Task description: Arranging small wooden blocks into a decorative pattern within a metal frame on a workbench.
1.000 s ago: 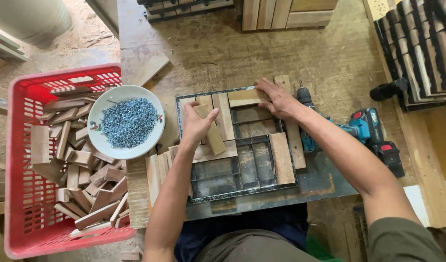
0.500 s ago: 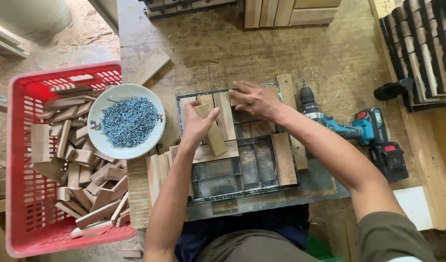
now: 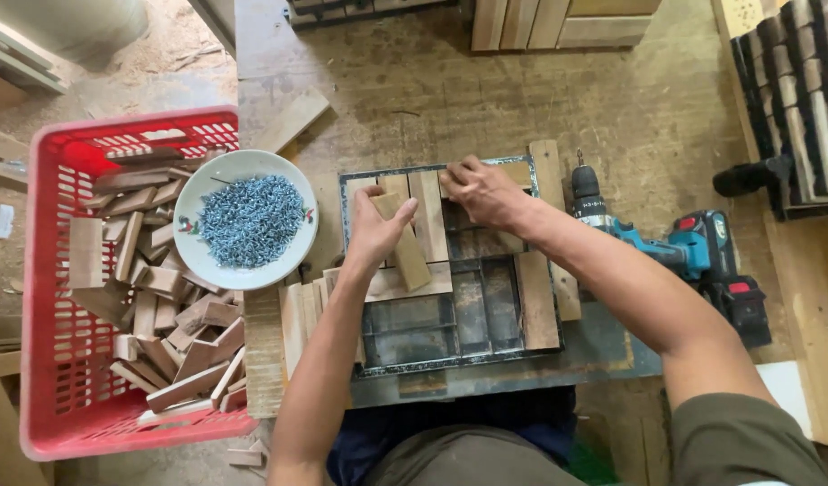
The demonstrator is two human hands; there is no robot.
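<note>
Both hands setting wood slats into a metal frame at mid-frame.

The left hand [image 3: 375, 227] has its fingers wrapped round a slat [image 3: 402, 241], angled; the right hand [image 3: 483, 191] presses fingers flat on another slat [image 3: 513, 173] along the frame [image 3: 450, 333] top. Bowl of screws [image 3: 250, 219] left, cordless drill [image 3: 679, 247] right, on the bench [image 3: 414, 90].

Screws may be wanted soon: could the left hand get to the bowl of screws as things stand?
Probably not at once: the left hand holds a wooden slat. The bowl of screws sits close beside it, uncovered.
</note>
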